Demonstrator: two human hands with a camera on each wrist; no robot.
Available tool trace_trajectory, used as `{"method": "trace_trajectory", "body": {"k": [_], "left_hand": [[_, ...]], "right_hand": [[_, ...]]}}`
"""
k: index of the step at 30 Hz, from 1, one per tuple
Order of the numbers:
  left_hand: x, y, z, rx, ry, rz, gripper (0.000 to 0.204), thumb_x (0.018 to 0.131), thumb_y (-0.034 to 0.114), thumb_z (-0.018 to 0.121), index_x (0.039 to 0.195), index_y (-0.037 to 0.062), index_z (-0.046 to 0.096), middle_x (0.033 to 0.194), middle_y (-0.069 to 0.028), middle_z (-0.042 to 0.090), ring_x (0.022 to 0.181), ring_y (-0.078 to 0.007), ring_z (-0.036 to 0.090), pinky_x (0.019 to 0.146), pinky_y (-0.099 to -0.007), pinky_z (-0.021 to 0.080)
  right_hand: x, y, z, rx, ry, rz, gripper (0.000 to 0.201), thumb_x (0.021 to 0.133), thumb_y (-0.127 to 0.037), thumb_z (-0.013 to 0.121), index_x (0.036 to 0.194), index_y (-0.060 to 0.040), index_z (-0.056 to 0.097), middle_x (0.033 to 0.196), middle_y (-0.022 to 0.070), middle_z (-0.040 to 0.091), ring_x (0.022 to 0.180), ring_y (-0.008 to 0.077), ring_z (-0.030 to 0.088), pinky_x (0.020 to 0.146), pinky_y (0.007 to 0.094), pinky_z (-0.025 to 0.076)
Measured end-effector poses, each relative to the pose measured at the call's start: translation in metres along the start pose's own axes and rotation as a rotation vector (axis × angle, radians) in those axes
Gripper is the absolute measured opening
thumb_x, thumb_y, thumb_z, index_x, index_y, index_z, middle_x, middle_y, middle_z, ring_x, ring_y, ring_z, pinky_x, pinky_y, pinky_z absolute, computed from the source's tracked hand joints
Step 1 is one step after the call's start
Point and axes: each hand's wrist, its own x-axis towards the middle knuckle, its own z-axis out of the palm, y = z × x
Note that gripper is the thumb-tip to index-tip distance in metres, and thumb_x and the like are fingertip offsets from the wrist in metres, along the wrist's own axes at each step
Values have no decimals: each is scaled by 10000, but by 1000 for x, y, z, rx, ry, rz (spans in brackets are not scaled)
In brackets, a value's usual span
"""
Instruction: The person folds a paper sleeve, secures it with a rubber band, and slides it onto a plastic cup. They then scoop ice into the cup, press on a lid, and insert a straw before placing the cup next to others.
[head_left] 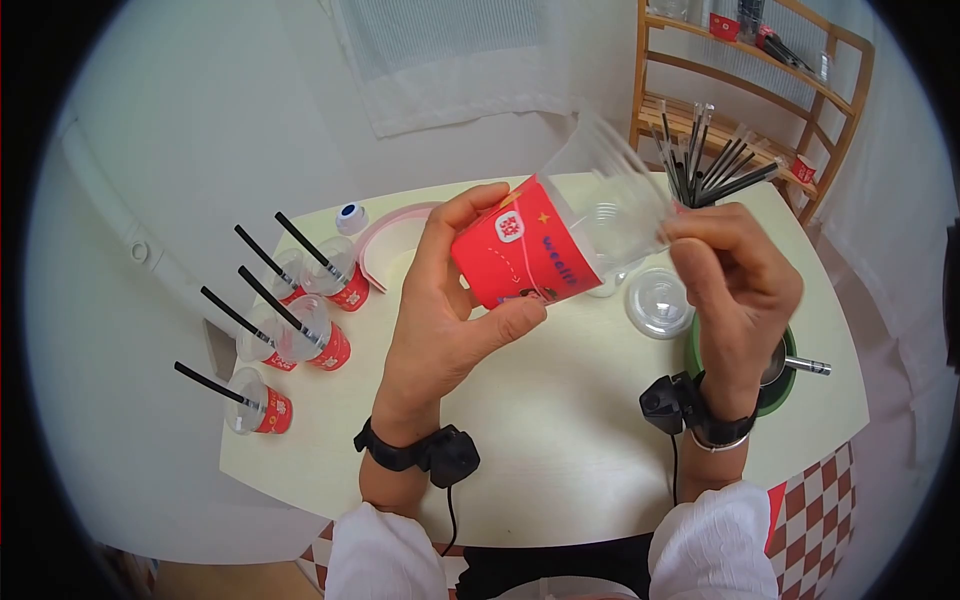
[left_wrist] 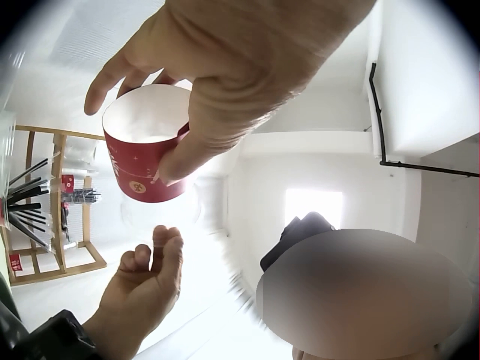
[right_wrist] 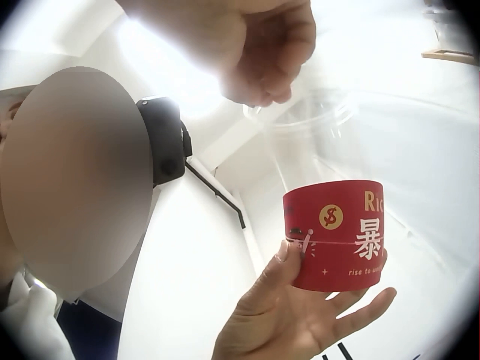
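Observation:
In the head view my left hand [head_left: 425, 300] grips a red printed paper cup sleeve [head_left: 520, 250] between thumb and fingers, above the table. A clear plastic cup [head_left: 600, 190] sticks out of the sleeve, tilted up to the right. At its rim, the fingertips of my right hand [head_left: 745, 280] pinch the clear plastic. The right wrist view shows the cup [right_wrist: 319, 150] rising from the sleeve [right_wrist: 334, 232], with the right hand [right_wrist: 270, 52] at the rim above. From the left wrist, the sleeve [left_wrist: 142, 169] shows its white underside.
Several lidded cups [head_left: 325, 340] with red sleeves and black straws stand at the table's left. Behind is a pink-rimmed bowl [head_left: 375, 235]. At the right are clear lids [head_left: 660, 303], a green bowl [head_left: 775, 400] with a metal-handled utensil, and a bunch of wrapped black straws [head_left: 700, 170].

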Motion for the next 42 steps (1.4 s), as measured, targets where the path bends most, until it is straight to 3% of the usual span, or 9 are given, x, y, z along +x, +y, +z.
{"method": "trace_trajectory", "body": {"k": [4, 5, 13, 27, 31, 34, 39, 40, 42], "left_hand": [[-1, 2, -2, -44, -48, -44, 801, 687, 158, 788, 1332, 42, 327, 1252, -127, 422, 1151, -209, 477, 936, -347, 444], [-1, 2, -2, -52, -59, -48, 809, 688, 169, 788, 1338, 47, 323, 1249, -127, 423, 1155, -208, 473, 934, -347, 443], [-5, -9, 5, 106, -40, 94, 901, 684, 322, 803, 1375, 98, 270, 1249, -147, 369, 1172, -235, 428, 918, -356, 455], [-11, -8, 16, 51, 41, 116, 861, 683, 261, 815, 1319, 51, 274, 1213, -112, 393, 1140, -209, 465, 901, -322, 486], [-13, 2, 15, 231, -110, -41, 892, 554, 86, 840, 1303, 30, 357, 1232, -110, 440, 1135, -205, 497, 926, -320, 464], [-13, 6, 12, 731, -275, 144, 926, 530, 55, 823, 1328, 17, 353, 1271, -149, 460, 1146, -259, 502, 948, -344, 444], [-16, 1, 19, 498, -258, 28, 1037, 481, 108, 841, 1369, 17, 314, 1297, -169, 460, 1151, -280, 512, 963, -355, 430], [-17, 5, 17, 370, -208, -2, 1058, 480, 141, 856, 1374, 15, 305, 1300, -166, 459, 1155, -272, 511, 960, -356, 434], [-19, 9, 14, 144, -113, -7, 1103, 501, 295, 858, 1390, 8, 273, 1292, -170, 462, 1112, -273, 543, 916, -359, 466]], "right_hand": [[6, 3, 1, -113, 59, -64, 446, 831, -434, 621, 1043, -44, 653, 1034, 96, 586, 799, 151, 528, 643, 253, 397], [6, 3, 3, -101, 35, -9, 708, 805, -643, 512, 1219, -72, 565, 1242, 129, 482, 1029, 221, 503, 825, 347, 400], [-3, 8, 39, 339, -290, 245, 1188, 612, -882, 436, 1432, -54, 206, 1450, 153, 260, 1341, 311, 269, 1083, 487, 231], [0, -1, 41, 397, -283, 293, 1041, 683, -749, 557, 1423, -86, 246, 1423, 145, 296, 1295, 293, 323, 1018, 471, 303], [5, 1, 12, 315, -382, 271, 762, 770, -526, 595, 1349, -77, 387, 1327, 159, 403, 1218, 314, 397, 976, 445, 351], [2, -4, 2, 54, -484, 117, 681, 788, -438, 612, 1322, -63, 417, 1298, 199, 426, 1206, 367, 404, 1001, 442, 343], [-5, -13, -38, -133, -457, -24, 772, 792, -508, 608, 1360, -37, 381, 1401, 132, 382, 1278, 269, 384, 1015, 394, 320], [-1, -23, -62, -224, -431, 61, 604, 776, -206, 663, 1312, -44, 438, 1295, 149, 475, 1148, 298, 482, 970, 393, 379], [-8, -5, -108, -622, -430, 135, 366, 799, -135, 621, 1144, -22, 574, 1069, 142, 620, 986, 281, 590, 886, 336, 441]]}}
